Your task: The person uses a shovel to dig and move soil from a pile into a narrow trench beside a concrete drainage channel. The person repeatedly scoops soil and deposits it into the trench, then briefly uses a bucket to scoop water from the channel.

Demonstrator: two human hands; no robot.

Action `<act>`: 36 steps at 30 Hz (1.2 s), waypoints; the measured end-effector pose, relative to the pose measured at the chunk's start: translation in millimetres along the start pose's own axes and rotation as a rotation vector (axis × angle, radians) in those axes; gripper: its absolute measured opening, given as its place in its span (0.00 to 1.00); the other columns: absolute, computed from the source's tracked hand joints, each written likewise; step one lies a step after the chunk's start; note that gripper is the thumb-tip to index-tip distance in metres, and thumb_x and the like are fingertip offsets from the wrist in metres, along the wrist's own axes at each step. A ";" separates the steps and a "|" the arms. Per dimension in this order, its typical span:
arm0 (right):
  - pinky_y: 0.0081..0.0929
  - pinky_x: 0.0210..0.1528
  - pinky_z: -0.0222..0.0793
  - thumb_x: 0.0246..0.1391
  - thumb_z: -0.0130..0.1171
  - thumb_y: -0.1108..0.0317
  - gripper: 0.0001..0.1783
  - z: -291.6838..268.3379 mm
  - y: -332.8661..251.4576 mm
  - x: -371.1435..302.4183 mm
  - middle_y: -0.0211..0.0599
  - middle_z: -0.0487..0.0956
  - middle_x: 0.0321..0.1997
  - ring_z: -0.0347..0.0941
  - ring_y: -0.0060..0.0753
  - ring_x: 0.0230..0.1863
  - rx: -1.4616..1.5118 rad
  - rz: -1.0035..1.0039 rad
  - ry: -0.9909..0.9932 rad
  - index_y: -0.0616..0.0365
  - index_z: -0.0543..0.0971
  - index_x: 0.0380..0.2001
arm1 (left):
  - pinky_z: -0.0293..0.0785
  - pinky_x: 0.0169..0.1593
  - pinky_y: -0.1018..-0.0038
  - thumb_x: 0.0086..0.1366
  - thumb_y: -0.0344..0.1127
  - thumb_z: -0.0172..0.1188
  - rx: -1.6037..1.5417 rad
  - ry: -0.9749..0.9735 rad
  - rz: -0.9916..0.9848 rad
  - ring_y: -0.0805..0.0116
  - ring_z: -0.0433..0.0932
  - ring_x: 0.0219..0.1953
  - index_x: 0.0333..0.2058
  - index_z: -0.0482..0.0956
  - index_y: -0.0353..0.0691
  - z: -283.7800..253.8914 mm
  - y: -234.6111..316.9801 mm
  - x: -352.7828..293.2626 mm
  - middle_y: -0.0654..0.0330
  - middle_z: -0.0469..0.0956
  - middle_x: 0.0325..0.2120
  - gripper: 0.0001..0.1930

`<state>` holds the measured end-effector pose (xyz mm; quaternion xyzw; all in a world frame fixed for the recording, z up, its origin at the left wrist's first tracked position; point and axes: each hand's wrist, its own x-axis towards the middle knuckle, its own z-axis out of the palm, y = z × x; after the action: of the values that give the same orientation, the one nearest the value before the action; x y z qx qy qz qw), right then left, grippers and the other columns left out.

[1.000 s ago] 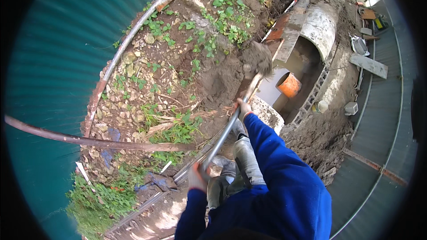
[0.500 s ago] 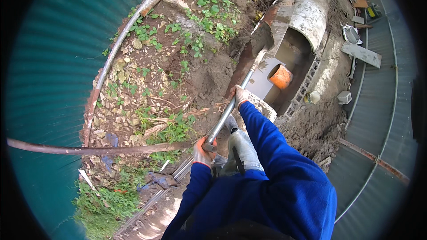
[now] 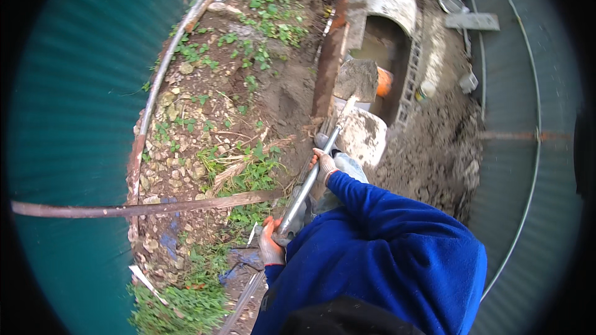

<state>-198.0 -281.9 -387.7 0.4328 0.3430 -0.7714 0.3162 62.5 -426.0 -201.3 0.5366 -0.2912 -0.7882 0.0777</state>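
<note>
Both of my gloved hands grip a long-handled shovel point(image 3: 358, 79) with a silver metal shaft. My left hand point(image 3: 271, 243) is closed around the end of the handle, low beside my body. Farther up the shaft, my right hand point(image 3: 324, 165) is wrapped round it. The muddy, square-edged blade is raised above a trench of murky water. It partly hides an orange bucket point(image 3: 385, 82) lying behind it. A pale, mud-smeared slab or container point(image 3: 362, 138) lies just this side of the blade, by my foot.
A large pale concrete pipe point(image 3: 392, 0) opens into the trench. Hollow blocks point(image 3: 409, 74) line its right side, with heaped mud point(image 3: 434, 167) beyond. Green corrugated sheeting point(image 3: 74, 118) stands left, grey sheeting point(image 3: 534, 118) right. A wooden pole point(image 3: 155, 210) crosses the stony, weedy bank.
The shovel blade has swung from the trench's left side to a place in front of the orange bucket. Both hands have come nearer my body with it, and the view has shifted.
</note>
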 end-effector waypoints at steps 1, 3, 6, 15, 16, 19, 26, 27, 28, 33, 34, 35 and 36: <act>0.34 0.25 0.73 0.66 0.59 0.61 0.07 -12.3 19.8 -9.5 0.27 0.71 0.20 0.69 0.28 0.19 0.029 0.010 0.032 0.48 0.76 0.34 | 0.83 0.45 0.56 0.75 0.38 0.52 0.006 -0.029 -0.005 0.55 0.82 0.44 0.60 0.68 0.39 -12.4 1.9 -8.7 0.49 0.80 0.46 0.19; 0.33 0.25 0.72 0.66 0.59 0.62 0.08 -36.9 54.6 -25.7 0.27 0.71 0.19 0.69 0.29 0.18 0.061 0.020 0.076 0.47 0.75 0.31 | 0.80 0.53 0.58 0.76 0.39 0.51 0.142 -0.100 0.024 0.55 0.82 0.47 0.61 0.66 0.39 -30.1 15.0 -18.6 0.46 0.81 0.47 0.20; 0.33 0.22 0.69 0.67 0.56 0.61 0.12 -74.1 91.3 -48.9 0.27 0.70 0.17 0.67 0.32 0.17 0.267 -0.006 0.072 0.47 0.73 0.27 | 0.79 0.56 0.61 0.76 0.34 0.56 0.204 -0.226 0.144 0.58 0.84 0.48 0.58 0.71 0.40 -32.2 29.3 -32.2 0.50 0.83 0.43 0.15; 0.39 0.24 0.72 0.64 0.59 0.62 0.09 -207.8 138.2 -113.2 0.32 0.74 0.20 0.71 0.37 0.20 0.878 -0.270 0.256 0.50 0.76 0.29 | 0.81 0.55 0.64 0.69 0.28 0.64 0.732 -0.702 -0.005 0.62 0.84 0.44 0.52 0.71 0.36 65.0 -17.9 -82.3 0.53 0.83 0.39 0.16; 0.39 0.24 0.72 0.64 0.60 0.62 0.09 -225.7 140.7 -122.9 0.33 0.74 0.20 0.72 0.37 0.20 0.927 -0.281 0.297 0.50 0.77 0.29 | 0.81 0.55 0.64 0.68 0.28 0.65 0.778 -0.743 -0.024 0.62 0.84 0.44 0.52 0.71 0.36 74.9 -38.8 -95.3 0.52 0.83 0.40 0.17; 0.41 0.24 0.72 0.62 0.61 0.59 0.13 -274.5 147.9 -159.8 0.35 0.75 0.20 0.72 0.39 0.19 1.096 -0.367 0.360 0.52 0.76 0.25 | 0.80 0.56 0.65 0.65 0.25 0.67 0.832 -0.849 -0.088 0.60 0.84 0.45 0.50 0.70 0.34 84.5 -91.2 -142.1 0.46 0.82 0.43 0.18; 0.38 0.27 0.72 0.63 0.60 0.59 0.12 -391.6 162.8 -262.0 0.35 0.75 0.21 0.72 0.38 0.21 1.274 -0.568 0.354 0.52 0.76 0.28 | 0.80 0.51 0.70 0.70 0.27 0.63 0.994 -0.959 -0.162 0.65 0.83 0.38 0.52 0.71 0.35 74.2 -189.7 -268.4 0.53 0.82 0.38 0.15; 0.38 0.27 0.72 0.63 0.60 0.59 0.11 -403.8 162.5 -275.6 0.34 0.75 0.21 0.72 0.37 0.22 1.355 -0.557 0.355 0.52 0.76 0.30 | 0.80 0.51 0.69 0.70 0.28 0.63 1.031 -1.021 -0.185 0.67 0.82 0.36 0.53 0.72 0.36 70.9 -203.5 -283.3 0.53 0.82 0.39 0.15; 0.38 0.29 0.73 0.64 0.61 0.59 0.10 -418.3 164.9 -292.3 0.34 0.76 0.25 0.72 0.35 0.24 1.374 -0.597 0.301 0.52 0.75 0.35 | 0.81 0.50 0.68 0.70 0.30 0.64 1.057 -1.081 -0.201 0.69 0.81 0.34 0.53 0.72 0.37 67.4 -219.2 -298.2 0.54 0.82 0.40 0.15; 0.38 0.41 0.76 0.68 0.57 0.59 0.15 -460.7 198.4 -366.9 0.41 0.79 0.40 0.76 0.36 0.36 1.459 -0.646 0.172 0.55 0.72 0.52 | 0.78 0.40 0.76 0.71 0.33 0.63 1.070 -1.263 -0.260 0.74 0.76 0.28 0.52 0.73 0.39 29.4 -314.7 -345.0 0.56 0.82 0.40 0.14; 0.39 0.43 0.77 0.69 0.56 0.60 0.17 -469.3 211.4 -385.8 0.43 0.79 0.43 0.77 0.37 0.38 1.420 -0.715 0.100 0.56 0.71 0.55 | 0.76 0.38 0.76 0.71 0.32 0.63 1.153 -1.209 -0.257 0.75 0.76 0.28 0.52 0.73 0.37 22.2 -346.2 -351.0 0.55 0.81 0.39 0.14; 0.40 0.45 0.77 0.69 0.56 0.61 0.20 -476.5 225.3 -406.8 0.44 0.79 0.46 0.77 0.37 0.40 1.377 -0.785 0.031 0.57 0.70 0.59 | 0.75 0.37 0.76 0.71 0.30 0.62 1.199 -1.186 -0.278 0.75 0.76 0.27 0.51 0.73 0.35 16.6 -373.7 -355.5 0.54 0.81 0.39 0.13; 0.37 0.52 0.76 0.68 0.56 0.63 0.25 -483.5 242.2 -431.3 0.42 0.78 0.52 0.77 0.36 0.46 1.192 -0.757 0.171 0.59 0.68 0.64 | 0.75 0.37 0.75 0.71 0.31 0.63 1.150 -1.214 -0.227 0.75 0.76 0.26 0.51 0.74 0.36 13.1 -394.7 -357.0 0.54 0.81 0.38 0.13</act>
<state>393.6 51.9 -256.7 0.4424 0.0130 -0.8479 -0.2920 272.9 57.2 -126.3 0.0017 -0.5828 -0.6717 -0.4573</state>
